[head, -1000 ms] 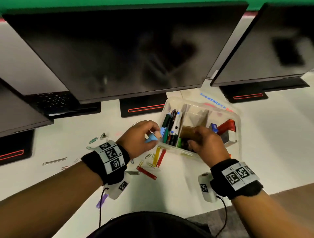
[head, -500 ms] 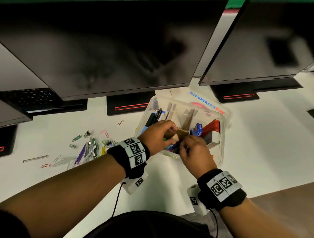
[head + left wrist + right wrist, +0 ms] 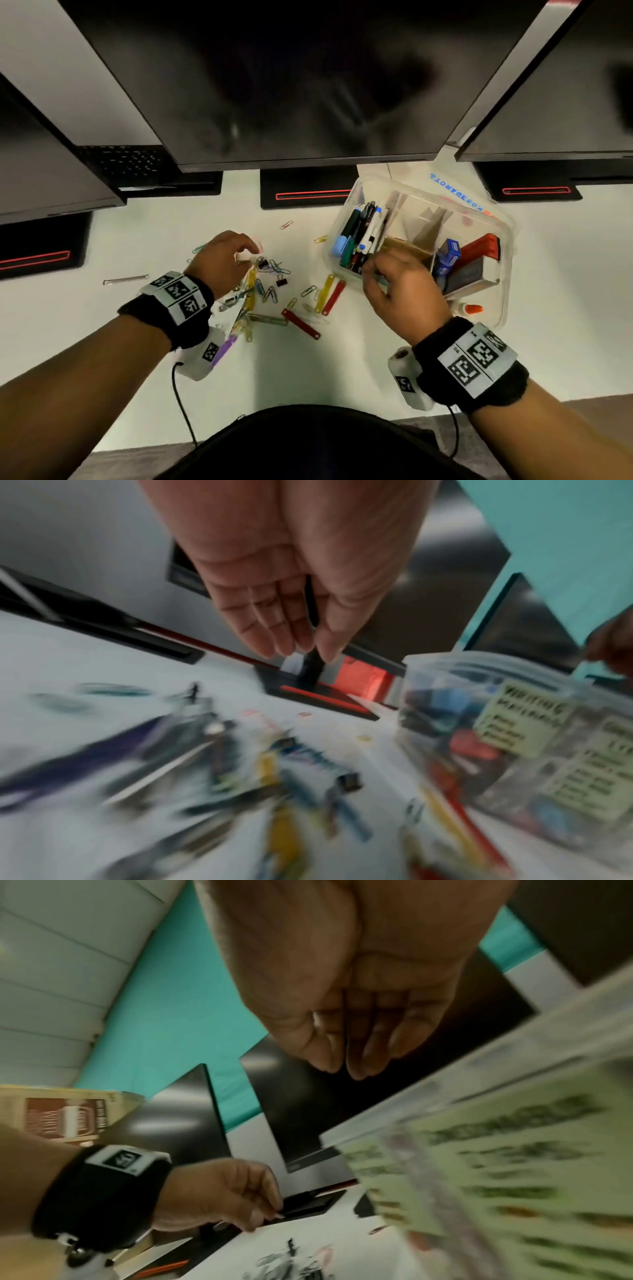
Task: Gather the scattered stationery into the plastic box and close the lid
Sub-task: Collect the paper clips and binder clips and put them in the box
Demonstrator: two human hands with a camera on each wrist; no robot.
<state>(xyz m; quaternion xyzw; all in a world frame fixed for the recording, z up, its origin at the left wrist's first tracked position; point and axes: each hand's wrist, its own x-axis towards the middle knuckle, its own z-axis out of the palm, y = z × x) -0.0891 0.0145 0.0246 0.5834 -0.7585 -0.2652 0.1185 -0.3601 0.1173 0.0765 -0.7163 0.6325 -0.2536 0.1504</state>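
**deskguy:** So where's the plastic box [image 3: 493, 305] at, lid still off?

**clipfan:** Yep, open on the white desk [image 3: 565, 291], pens [image 3: 363, 236] standing in its left compartment. Right hand [image 3: 400, 291] is at the near rim, fingers curled; can't tell if it's pinching anything. Left hand [image 3: 219, 263] hangs over the paper clip pile [image 3: 267, 291] beside the box, fingers loosely bent, nothing held.

- Paper clips [image 3: 240, 772] under my left wrist camera: smeared by blur, none separable.
- Box labels [image 3: 514, 1177]: text unreadable.
- My right hand [image 3: 400, 287] hides the plastic box [image 3: 493, 219] near rim; grip unclear.
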